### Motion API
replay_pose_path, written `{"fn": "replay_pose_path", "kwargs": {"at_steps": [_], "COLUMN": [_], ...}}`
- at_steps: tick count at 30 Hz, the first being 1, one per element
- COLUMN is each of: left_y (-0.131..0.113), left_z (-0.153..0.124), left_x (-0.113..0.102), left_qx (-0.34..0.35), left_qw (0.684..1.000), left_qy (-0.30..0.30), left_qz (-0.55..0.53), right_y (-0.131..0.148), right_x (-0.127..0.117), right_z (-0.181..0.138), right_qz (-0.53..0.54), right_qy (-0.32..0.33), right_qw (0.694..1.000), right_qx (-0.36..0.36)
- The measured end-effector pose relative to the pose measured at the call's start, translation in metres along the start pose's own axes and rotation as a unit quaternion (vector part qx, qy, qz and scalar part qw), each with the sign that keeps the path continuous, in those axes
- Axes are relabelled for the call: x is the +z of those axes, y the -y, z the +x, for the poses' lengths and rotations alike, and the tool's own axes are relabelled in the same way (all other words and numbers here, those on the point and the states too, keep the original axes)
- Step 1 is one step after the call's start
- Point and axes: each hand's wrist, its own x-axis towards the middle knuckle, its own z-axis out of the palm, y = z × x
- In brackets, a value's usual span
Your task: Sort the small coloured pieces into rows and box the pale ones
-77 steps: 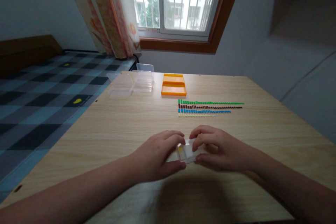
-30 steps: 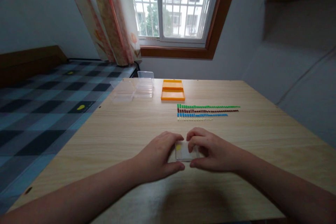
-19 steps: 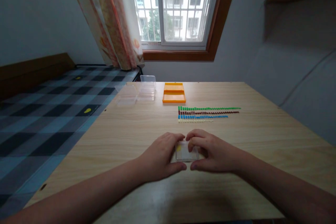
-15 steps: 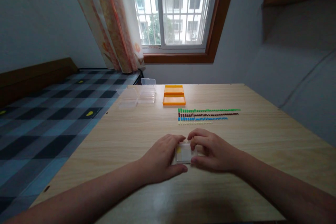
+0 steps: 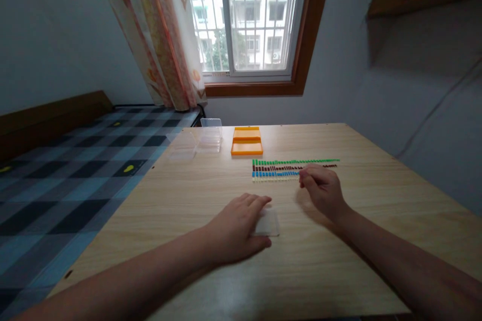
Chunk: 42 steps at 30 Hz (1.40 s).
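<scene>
My left hand point(image 5: 243, 228) is curved around a small clear plastic box point(image 5: 268, 223) on the table, fingers along its far side and thumb along its near side. My right hand point(image 5: 322, 188) hovers at the right part of the rows of small pieces, its fingertips pinched together; what they hold, if anything, is too small to make out. Four-colour lines of tiny blocks lie there: a green row point(image 5: 278, 162), a dark brown row point(image 5: 280, 168), a blue row point(image 5: 269, 174) and a pale cream row point(image 5: 263, 180). My right hand hides part of them.
An open orange case point(image 5: 246, 153) lies at the back of the wooden table point(image 5: 181, 276). Left of it stand two open clear plastic boxes, one farther back point(image 5: 210, 145) and one nearer the edge point(image 5: 183, 149). A bed point(image 5: 75, 195) adjoins the left side.
My right hand has left the clear box and moved forward and right to the rows, its fingers now pinched. My left hand stays around the box. The view has shifted slightly.
</scene>
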Motion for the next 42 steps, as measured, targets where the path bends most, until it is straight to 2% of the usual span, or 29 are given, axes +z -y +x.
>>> {"fn": "replay_pose_path", "kwargs": {"at_steps": [7, 12, 18, 23, 34, 42], "left_y": [0.002, 0.014, 0.041, 0.069, 0.127, 0.14], "left_z": [-0.003, -0.011, -0.027, -0.029, -0.013, -0.011], "left_x": [0.001, -0.002, -0.015, -0.028, -0.047, -0.048], "left_qx": [-0.008, -0.014, -0.042, -0.075, -0.136, -0.136], "left_qw": [1.0, 0.999, 0.994, 0.988, 0.979, 0.978], "left_qy": [-0.001, -0.034, -0.097, -0.132, -0.15, -0.15], "left_qz": [0.011, 0.002, -0.008, 0.017, 0.038, 0.051], "right_y": [-0.011, -0.014, -0.014, -0.015, -0.017, -0.018], "right_x": [0.003, 0.004, 0.005, 0.007, 0.009, 0.011], "right_z": [-0.001, -0.002, -0.003, -0.006, -0.007, -0.007], "right_qz": [-0.008, -0.008, -0.003, -0.001, -0.004, 0.002], "right_qy": [-0.02, -0.007, 0.019, 0.034, 0.053, 0.058], "right_qw": [0.999, 0.999, 0.999, 0.998, 0.996, 0.996], "right_qx": [0.029, 0.039, 0.05, 0.059, 0.066, 0.064]}}
